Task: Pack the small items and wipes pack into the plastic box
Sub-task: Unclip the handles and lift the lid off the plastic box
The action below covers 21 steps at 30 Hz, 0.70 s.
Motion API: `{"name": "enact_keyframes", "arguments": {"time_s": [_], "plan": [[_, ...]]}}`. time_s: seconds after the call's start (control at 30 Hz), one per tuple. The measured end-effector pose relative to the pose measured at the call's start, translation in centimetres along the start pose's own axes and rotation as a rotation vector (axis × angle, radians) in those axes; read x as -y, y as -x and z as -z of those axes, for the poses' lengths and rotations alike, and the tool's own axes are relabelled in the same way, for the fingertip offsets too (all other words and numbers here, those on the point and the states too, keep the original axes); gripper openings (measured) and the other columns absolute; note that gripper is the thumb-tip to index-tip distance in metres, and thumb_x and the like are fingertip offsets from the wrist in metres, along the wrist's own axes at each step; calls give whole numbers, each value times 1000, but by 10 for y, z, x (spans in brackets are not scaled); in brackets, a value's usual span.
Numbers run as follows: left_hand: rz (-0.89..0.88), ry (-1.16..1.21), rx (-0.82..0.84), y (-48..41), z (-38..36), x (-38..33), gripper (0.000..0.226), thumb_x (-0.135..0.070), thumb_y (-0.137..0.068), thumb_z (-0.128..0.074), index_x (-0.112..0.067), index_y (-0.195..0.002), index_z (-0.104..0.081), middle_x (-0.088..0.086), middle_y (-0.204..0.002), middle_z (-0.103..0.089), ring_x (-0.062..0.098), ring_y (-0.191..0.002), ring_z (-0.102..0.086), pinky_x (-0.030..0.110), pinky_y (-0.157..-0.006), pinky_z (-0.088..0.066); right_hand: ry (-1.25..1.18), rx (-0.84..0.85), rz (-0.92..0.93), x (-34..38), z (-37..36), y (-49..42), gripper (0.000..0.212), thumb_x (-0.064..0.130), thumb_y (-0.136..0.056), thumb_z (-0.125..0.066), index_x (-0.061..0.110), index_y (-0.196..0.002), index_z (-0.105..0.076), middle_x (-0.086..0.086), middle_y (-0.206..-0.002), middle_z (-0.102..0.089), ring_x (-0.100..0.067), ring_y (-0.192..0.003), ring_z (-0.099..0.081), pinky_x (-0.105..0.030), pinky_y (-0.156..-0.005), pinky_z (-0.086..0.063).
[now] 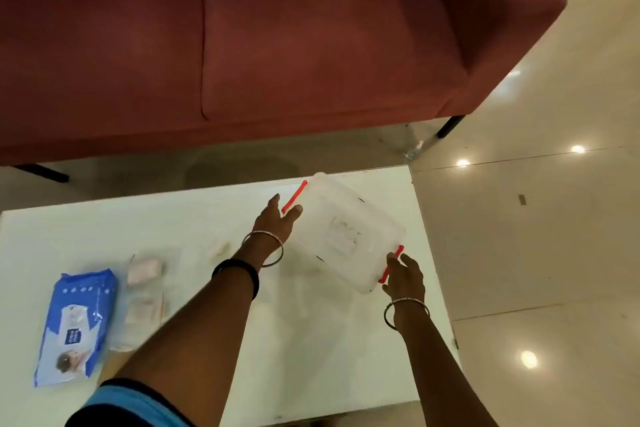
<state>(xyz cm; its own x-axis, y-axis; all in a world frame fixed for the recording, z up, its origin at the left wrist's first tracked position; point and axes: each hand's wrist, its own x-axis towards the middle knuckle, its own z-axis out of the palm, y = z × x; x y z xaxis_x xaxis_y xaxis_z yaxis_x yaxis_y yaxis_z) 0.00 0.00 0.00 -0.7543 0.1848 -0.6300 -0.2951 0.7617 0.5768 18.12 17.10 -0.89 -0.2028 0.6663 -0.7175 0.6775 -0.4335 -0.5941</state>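
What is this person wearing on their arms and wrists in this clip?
Both forearms are bare. The left hand has a thin silver bangle at the wrist and a broad black band just behind it. The right hand has one thin silver bangle. A blue sleeve with dark trim shows at the bottom edge.
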Motion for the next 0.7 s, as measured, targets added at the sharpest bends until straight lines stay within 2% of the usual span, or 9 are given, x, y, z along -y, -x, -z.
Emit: {"name": "enact_keyframes", "arguments": {"time_s": [0.1,0.17,0.2,0.23,0.3,0.37,0.53,0.7], "plan": [[30,79,18,-16,-8,0,65,-50,-91,-48,-17,-145,-32,10,-150,-39,31,-137,-37,39,-111,-28,52,-46,48,-5,-6,-16,41,27,-91,-60,10,-129,-59,-17,-124,-65,-32,-105,-64,-46,-95,-54],[30,108,-4,-16,-10,2,57,-47,-91,-49,-16,-138,-43,10,-143,-48,30,-131,-43,36,-106,-32,53,-89,99,-11,-5,-20,37,22,-90,-61,9,-125,-62,-15,-116,-69,-28,-89,-65,-26,-78,-57],[38,130,-9,-12,-9,5,53,-46,-91,-50,-16,-134,-48,9,-139,-51,29,-128,-45,34,-103,-34,79,-112,133,-13,-4,-18,35,19,-90,-62,9,-123,-63,-14,-113,-71,-26,-84,-65,-17,-69,-53],[41,153,-17,-9,-8,9,50,-45,-91,-51,-16,-131,-51,8,-136,-54,29,-126,-47,34,-101,-35,103,-124,163,-14,-2,-15,33,17,-90,-62,9,-122,-63,-13,-112,-71,-28,-84,-66,-19,-69,-52],[50,179,-38,5,-4,19,47,-43,-90,-53,-16,-128,-55,7,-132,-57,27,-123,-49,33,-98,-37,138,-119,190,-17,2,-6,31,16,-90,-62,9,-120,-64,-14,-112,-71,-34,-94,-69,-33,-87,-53],[52,206,-75,27,0,33,45,-42,-89,-56,-16,-126,-58,6,-127,-61,25,-118,-53,29,-92,-38,147,-100,213,-21,9,6,31,16,-89,-62,10,-119,-64,-13,-111,-71,-35,-96,-69,-39,-94,-51],[35,219,-139,101,4,86,41,-37,-87,-62,-14,-120,-60,5,-109,-67,21,-98,-60,28,-88,-45,181,-65,279,-45,28,39,29,16,-88,-63,18,-116,-66,-4,-103,-71,-23,-83,-66,-45,-90,-55],[80,238,-147,165,-4,147,32,-33,-87,-62,-16,-114,-63,1,-97,-67,17,-84,-62,26,-78,-46,240,-18,318,-86,40,70,26,16,-87,-66,22,-112,-68,-2,-100,-72,-15,-76,-64,-33,-79,-52]]}}
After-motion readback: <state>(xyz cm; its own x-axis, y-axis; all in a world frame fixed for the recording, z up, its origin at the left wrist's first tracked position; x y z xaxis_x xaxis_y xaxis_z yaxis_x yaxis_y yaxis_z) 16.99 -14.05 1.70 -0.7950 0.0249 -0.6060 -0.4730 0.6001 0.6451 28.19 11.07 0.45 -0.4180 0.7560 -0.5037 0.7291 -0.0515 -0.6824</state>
